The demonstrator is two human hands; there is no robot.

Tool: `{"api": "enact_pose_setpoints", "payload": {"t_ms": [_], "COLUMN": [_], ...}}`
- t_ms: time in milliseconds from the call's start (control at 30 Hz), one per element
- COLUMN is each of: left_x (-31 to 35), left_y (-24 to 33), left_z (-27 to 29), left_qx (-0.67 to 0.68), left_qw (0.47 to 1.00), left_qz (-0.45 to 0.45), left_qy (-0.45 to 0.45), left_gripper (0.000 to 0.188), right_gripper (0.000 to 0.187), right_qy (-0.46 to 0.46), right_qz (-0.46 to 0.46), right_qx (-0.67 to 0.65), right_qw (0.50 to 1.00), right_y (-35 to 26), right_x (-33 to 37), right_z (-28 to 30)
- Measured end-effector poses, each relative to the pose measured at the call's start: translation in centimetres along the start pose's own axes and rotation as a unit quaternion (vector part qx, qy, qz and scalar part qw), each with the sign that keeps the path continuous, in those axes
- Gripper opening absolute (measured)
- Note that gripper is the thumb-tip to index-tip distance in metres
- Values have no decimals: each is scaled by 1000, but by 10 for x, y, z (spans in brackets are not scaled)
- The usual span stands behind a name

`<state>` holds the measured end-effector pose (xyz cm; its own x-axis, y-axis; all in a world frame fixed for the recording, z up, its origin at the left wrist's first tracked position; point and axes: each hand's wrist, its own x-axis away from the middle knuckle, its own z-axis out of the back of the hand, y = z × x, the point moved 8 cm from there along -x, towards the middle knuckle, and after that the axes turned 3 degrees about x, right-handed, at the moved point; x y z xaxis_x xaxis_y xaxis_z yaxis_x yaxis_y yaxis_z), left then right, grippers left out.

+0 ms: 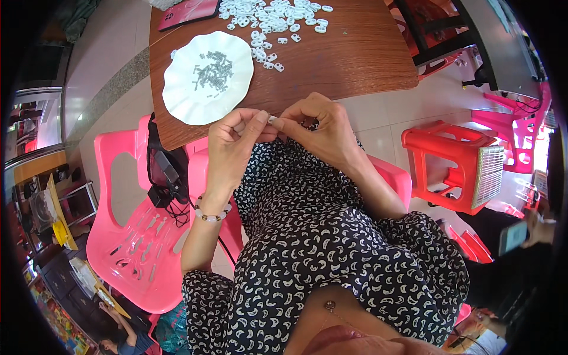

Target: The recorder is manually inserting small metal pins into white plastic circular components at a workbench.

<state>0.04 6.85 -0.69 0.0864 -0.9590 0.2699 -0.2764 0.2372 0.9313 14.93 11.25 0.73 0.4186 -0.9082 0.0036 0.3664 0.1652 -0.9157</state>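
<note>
My left hand (236,131) and my right hand (316,125) meet over the near edge of the brown wooden table (355,62). Between the pinched fingertips of both sits a small white plastic piece (271,119), mostly covered by the fingers. Just beyond my left hand stands a white scalloped plate (177,89) with many tiny grey metal pins (214,72) heaped in its middle. Farther back, a loose pile of small white oval plastic pieces with two holes (275,18) spreads over the table.
A pink phone (188,13) lies at the table's far left. On the left stands a pink plastic chair (127,260) with a black bag and cables (168,177). Red stools (449,160) are on the right. At the lower right another person holds a phone (513,236).
</note>
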Motion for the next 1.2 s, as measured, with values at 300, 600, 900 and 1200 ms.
{"api": "enact_pose_setpoints", "payload": {"t_ms": [300,600,900,1200], "left_x": [4,7,7,9], "left_y": [0,1,0,0], "left_z": [-8,-10,-7,-5], "left_qx": [25,-32,-63,-80], "left_qw": [999,999,998,997], "left_qz": [31,1,-3,-4], "left_qy": [-18,-34,-24,-8], "left_gripper": [19,19,16,15], "right_gripper": [14,14,13,11], "right_qy": [-2,11,45,72], "right_qz": [18,-15,32,111], "right_qx": [-85,-143,-97,-47], "right_qw": [996,989,994,990], "right_y": [0,14,4,-10], "right_x": [3,7,6,6], "right_z": [3,-6,-2,4]}}
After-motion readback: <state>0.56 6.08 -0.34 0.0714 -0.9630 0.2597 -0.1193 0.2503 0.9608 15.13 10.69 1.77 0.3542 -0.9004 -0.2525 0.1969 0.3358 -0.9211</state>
